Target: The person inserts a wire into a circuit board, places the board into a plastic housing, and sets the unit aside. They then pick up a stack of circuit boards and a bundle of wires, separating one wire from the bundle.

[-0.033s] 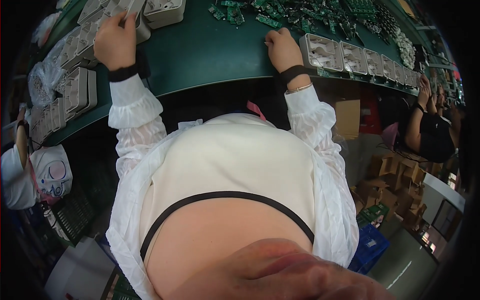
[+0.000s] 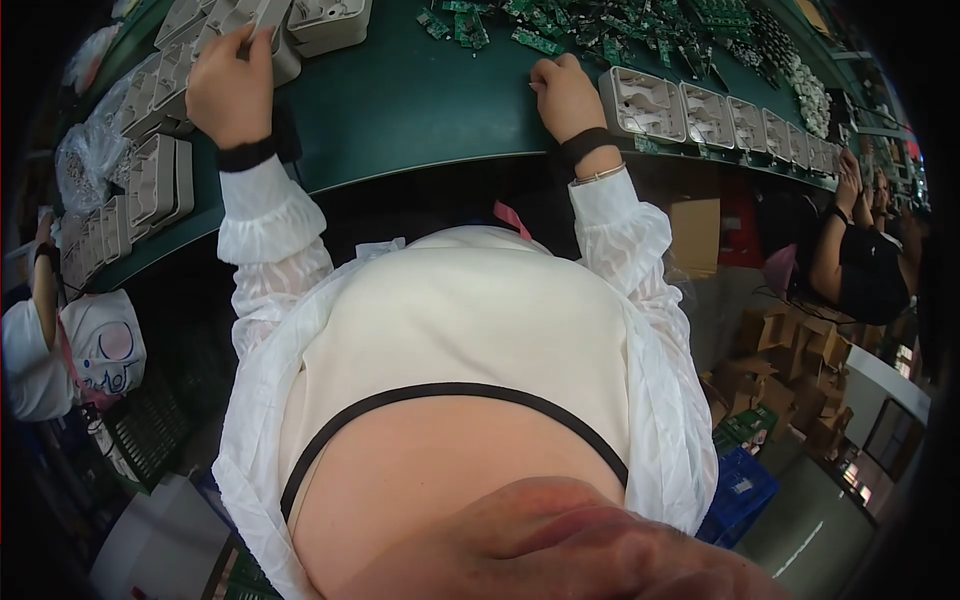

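At the far left of the green table, my left hand [image 2: 230, 88] is closed, thumb and fingertips at the near edge of a white plastic housing [image 2: 268, 14] with moulded compartments. Another housing stack [image 2: 328, 28] stands just right of it. My right hand [image 2: 570, 98] rests on the tabletop with its fingers curled inward. Whatever those fingers hold, if anything, is hidden. Beyond it lies a loose heap of small green circuit boards [image 2: 615, 38]. Just to its right begins a row of white housings [image 2: 645, 105] along the table edge.
More white housings [image 2: 152, 180] and a clear plastic bag [image 2: 88, 165] of small parts lie on the left. White small parts [image 2: 808, 95] are heaped far right. People sit at both sides, one in black [image 2: 865, 265]. Cardboard boxes [image 2: 790, 345] and a blue crate [image 2: 738, 495] stand at the lower right.
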`<state>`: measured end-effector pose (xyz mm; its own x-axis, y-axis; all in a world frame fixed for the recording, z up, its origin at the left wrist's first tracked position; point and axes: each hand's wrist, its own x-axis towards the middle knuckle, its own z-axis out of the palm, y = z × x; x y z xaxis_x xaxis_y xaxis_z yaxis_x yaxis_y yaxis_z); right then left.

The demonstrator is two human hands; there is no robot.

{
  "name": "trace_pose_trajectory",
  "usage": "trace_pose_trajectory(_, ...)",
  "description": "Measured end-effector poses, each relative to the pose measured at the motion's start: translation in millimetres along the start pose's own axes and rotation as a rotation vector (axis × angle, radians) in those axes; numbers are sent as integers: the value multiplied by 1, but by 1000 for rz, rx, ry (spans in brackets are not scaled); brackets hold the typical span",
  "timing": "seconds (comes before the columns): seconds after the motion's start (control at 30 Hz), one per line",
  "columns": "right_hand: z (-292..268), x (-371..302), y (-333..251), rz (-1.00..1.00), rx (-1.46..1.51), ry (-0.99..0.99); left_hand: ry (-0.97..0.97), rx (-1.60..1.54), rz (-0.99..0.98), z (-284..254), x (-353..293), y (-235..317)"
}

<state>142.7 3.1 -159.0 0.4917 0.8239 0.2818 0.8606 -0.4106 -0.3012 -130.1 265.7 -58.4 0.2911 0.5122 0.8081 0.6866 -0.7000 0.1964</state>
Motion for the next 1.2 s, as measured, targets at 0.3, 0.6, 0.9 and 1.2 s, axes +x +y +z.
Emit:
trace_pose_trajectory(0.3,-36,-1,-46,-417,588,133,-200,-500,144,-58,-69,46)
trace_pose_trajectory(0.6,-28,-56,-38,243,1222,-109,-459,-609,176,-59,-120,52)
trace_pose_trajectory(0.9,-37,-47,-11,820,2195,-650,-504,-597,168,-50,-138,46)
trace_pose_trajectory(1.2,-24,-21,-35,463,2627,-685,-511,-552,-56,-36,-136,41)
